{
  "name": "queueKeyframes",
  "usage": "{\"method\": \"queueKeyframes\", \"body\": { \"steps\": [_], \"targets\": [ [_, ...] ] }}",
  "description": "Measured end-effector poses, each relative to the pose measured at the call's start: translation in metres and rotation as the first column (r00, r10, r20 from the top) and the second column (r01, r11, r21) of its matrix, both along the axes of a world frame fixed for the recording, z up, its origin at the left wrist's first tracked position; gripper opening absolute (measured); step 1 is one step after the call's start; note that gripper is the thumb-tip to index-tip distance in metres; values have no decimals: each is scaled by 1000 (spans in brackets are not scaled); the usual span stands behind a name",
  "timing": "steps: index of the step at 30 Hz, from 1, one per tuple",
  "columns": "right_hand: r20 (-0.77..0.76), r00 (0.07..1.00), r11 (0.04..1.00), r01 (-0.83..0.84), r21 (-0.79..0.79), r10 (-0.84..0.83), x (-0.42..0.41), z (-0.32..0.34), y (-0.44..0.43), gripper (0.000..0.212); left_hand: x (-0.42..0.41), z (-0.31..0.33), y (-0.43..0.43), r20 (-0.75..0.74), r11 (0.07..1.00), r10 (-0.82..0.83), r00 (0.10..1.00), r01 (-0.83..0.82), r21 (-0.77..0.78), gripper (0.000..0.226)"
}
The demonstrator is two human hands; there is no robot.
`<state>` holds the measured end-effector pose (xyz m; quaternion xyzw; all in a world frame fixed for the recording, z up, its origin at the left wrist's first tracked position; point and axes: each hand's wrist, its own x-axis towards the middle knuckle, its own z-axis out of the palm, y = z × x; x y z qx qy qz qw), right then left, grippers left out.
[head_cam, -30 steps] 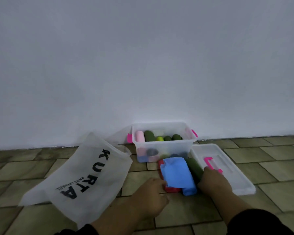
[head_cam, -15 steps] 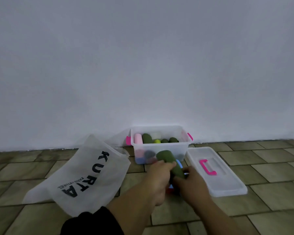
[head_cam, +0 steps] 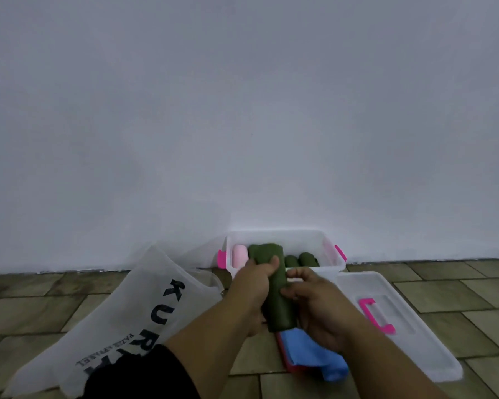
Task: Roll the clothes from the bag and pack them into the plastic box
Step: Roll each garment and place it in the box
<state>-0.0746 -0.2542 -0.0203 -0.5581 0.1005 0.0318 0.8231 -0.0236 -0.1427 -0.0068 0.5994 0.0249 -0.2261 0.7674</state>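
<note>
We see a plain white wall (head_cam: 242,110) filling most of the view, unmarked and evenly lit. It meets a floor (head_cam: 444,292) of olive-brown rectangular tiles, laid in staggered rows with dark grout lines between them. On the tiles at the right lies a clear plastic lid (head_cam: 432,361), flat and angled away from us, its far end near the wall. A bright pink handle (head_cam: 376,315) sits in a recess on its top.

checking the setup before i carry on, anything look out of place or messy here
Nothing spilled or damaged. The lid lies on the floor beside the plastic box, and a blue cloth lies unrolled in front of the box, as expected mid-packing.
</note>
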Motion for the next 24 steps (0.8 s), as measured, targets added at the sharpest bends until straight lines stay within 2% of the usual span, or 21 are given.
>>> {"method": "queueKeyframes", "body": {
  "steps": [2,4,5,7,8,9,10,11,12,13,14,15,16,18,20,24],
  "targets": [
    [30,999,999,-13,48,12,23,11,-13,21,27,14,-6,143,985,-67,987,42,167,40],
    [13,1000,997,-28,66,28,47,20,-26,23,54,23,-9,260,887,-202,944,63,458,49],
    [-15,1000,998,-21,59,22,59,22,-32,28,67,25,-10,279,782,-296,913,63,620,53],
    [-90,995,999,35,10,-34,80,24,-47,33,87,21,-8,249,444,-461,852,-21,896,62],
    [-134,988,996,78,-30,-81,91,22,-55,33,95,14,-6,216,289,-482,849,-78,954,71],
    [-168,976,988,122,-99,-137,102,22,-63,33,100,6,-4,176,182,-485,857,-98,978,80],
    [-180,961,962,169,-214,-209,115,21,-72,32,103,-4,-3,142,124,-492,859,-92,988,87],
    [-175,942,898,202,-392,-288,127,19,-79,32,105,-14,-2,120,98,-508,853,-81,992,91],
    [-157,923,773,191,-605,-351,138,17,-85,34,106,-24,-2,105,96,-524,846,-63,993,92],
    [-136,914,593,129,-795,-381,147,14,-86,39,107,-31,-2,96,106,-536,839,-46,993,92],
    [-123,917,402,44,-915,-380,154,10,-84,45,109,-36,-2,94,118,-543,834,-36,992,91],
    [-127,922,261,-29,-965,-366,159,6,-78,51,111,-38,-1,96,119,-553,827,-35,992,90],
    [-151,927,178,-93,-980,-344,163,0,-70,57,112,-40,-1,93,116,-562,822,-33,993,90],
    [-208,938,79,-194,-978,-278,170,-10,-52,65,114,-40,-1,89,122,-572,816,-23,992,90],
    [-257,950,48,-252,-966,-177,173,-14,-41,63,114,-41,0,93,140,-568,818,-16,990,90],
    [-335,939,156,-321,-934,-72,170,1,-42,54,112,-40,1,99,158,-570,816,-10,987,89]
  ]
}}
